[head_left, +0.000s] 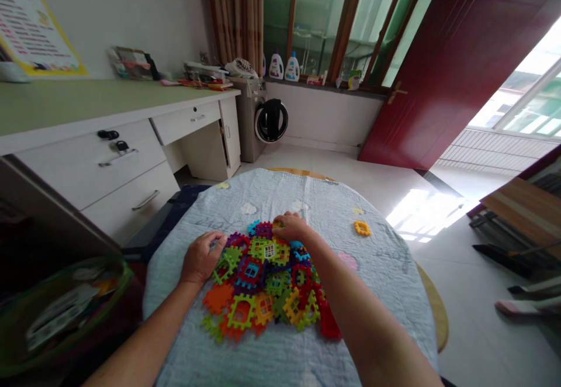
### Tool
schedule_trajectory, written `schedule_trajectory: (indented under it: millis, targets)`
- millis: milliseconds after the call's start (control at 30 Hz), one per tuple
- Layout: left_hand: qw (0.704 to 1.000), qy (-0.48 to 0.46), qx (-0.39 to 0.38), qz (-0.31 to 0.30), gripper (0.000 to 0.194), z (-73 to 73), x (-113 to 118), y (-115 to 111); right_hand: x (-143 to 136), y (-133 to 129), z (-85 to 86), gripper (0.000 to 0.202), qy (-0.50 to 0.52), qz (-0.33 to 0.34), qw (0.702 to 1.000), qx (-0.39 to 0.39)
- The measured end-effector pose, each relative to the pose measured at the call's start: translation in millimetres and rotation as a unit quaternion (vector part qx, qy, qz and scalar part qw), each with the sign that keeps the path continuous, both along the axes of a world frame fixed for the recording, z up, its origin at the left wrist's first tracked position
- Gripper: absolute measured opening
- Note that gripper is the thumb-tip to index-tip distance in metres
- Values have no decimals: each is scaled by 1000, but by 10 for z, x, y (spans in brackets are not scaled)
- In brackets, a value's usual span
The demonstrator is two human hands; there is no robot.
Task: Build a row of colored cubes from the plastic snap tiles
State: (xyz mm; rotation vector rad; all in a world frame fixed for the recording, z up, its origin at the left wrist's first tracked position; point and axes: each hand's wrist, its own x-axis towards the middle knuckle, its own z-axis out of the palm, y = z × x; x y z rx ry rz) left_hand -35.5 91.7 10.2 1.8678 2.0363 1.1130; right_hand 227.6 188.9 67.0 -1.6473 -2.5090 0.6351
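Note:
A pile of colourful toothed plastic pieces (263, 276) lies on a round table with a light blue cloth (377, 293). My left hand (203, 256) rests at the pile's left edge, fingers apart, beside a green piece (227, 265). At the far side of the pile, my right hand (290, 226) has its fingers bent down over the pieces; its fingertips are partly hidden, and what they may hold is too small to make out. Apart from the pile, a single yellow-orange square piece (362, 228) lies on the cloth to the right.
A white desk with drawers (100, 153) stands at the left, with a bin (65, 317) below it. Behind the table are a washing machine (252, 112) with its door open and a red door (438, 65). A stool-like wooden item (521, 208) is at the right.

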Motion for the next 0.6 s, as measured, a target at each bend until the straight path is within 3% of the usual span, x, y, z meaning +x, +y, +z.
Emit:
schedule_trajectory:
  millis: [133,267,400,500,600]
  targets:
    - [1000,-9,-13,-1,44,9,3,-5,-81,-247,103,33,30,27,999,33]
    - [1000,-14,-13,-5,44,21,10,-10,-171,-661,156,34,99,79,989,75]
    - [1000,-9,-14,-8,42,1,4,-6,-162,-1009,215,35,130,133,980,68]
    - [1000,-6,-14,-9,40,-9,-1,-4,5,-1045,269,35,185,139,972,38]
    - [1000,-6,-16,-4,40,5,7,-7,266,-891,263,34,194,68,976,67]
